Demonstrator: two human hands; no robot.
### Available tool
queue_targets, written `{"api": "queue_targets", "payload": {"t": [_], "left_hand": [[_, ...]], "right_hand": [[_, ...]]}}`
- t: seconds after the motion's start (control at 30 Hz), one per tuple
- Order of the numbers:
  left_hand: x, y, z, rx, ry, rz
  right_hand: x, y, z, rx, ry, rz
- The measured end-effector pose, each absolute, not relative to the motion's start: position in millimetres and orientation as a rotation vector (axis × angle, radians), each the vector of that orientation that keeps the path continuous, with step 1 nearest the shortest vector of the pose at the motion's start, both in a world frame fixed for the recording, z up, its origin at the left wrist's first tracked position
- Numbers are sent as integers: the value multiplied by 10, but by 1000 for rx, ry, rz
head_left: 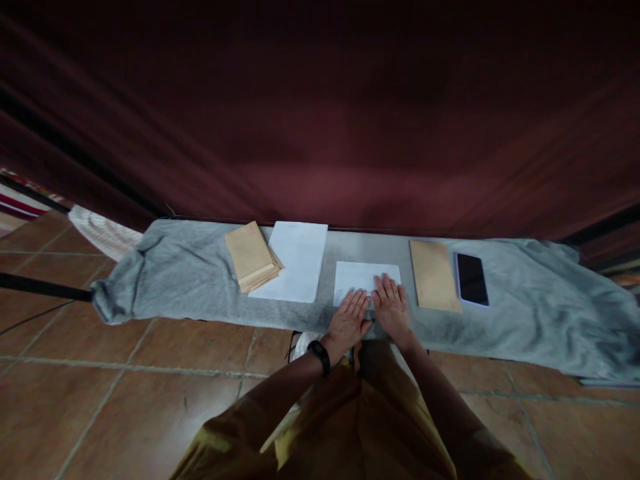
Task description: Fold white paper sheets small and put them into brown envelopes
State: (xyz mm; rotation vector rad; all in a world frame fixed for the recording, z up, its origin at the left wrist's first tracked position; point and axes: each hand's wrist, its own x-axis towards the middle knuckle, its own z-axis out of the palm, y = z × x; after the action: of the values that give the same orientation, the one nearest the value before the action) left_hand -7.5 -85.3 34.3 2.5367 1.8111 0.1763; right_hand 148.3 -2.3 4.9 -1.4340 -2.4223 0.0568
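Note:
A white sheet of paper [357,275], its long side running left to right, lies in front of me; it may be folded, but I cannot tell. Flat on its near edge rests my left hand [350,317], fingers stretched out and a black band on the wrist. My right hand [391,308] lies beside it, fingers extended over the paper's right half. Neither hand grips anything. To the left, a larger white paper stack or sheet [300,257] sits partly under a pile of brown envelopes [250,253]. A single brown envelope [434,273] lies to the right.
A phone [472,279] with a dark screen lies right of the single envelope. Grey cloth [190,280] covers the narrow bench and bunches at both ends. A dark red curtain [340,133] hangs along the far edge. Brown floor tiles [165,387] show on the near side.

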Motion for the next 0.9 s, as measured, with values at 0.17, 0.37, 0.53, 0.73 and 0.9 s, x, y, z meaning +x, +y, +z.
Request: {"api": "queue_targets", "payload": {"t": [0.17,0.37,0.53,0.73,0.9], "left_hand": [[-116,-828,363,2553,1755,187],[-156,-692,320,2432,1835,350],[-94,-450,232,2345,1923,419],[-119,-146,169,2274,2021,437],[-204,-36,159,2258,2112,407]], "right_hand": [[1459,-29,71,-1478,-2414,57],[1435,-30,99,-1485,-2415,73],[1402,-31,73,-1518,-2374,75],[1377,-30,61,-1531,-2340,77],[1356,-21,64,-1541,-2316,85]]}}
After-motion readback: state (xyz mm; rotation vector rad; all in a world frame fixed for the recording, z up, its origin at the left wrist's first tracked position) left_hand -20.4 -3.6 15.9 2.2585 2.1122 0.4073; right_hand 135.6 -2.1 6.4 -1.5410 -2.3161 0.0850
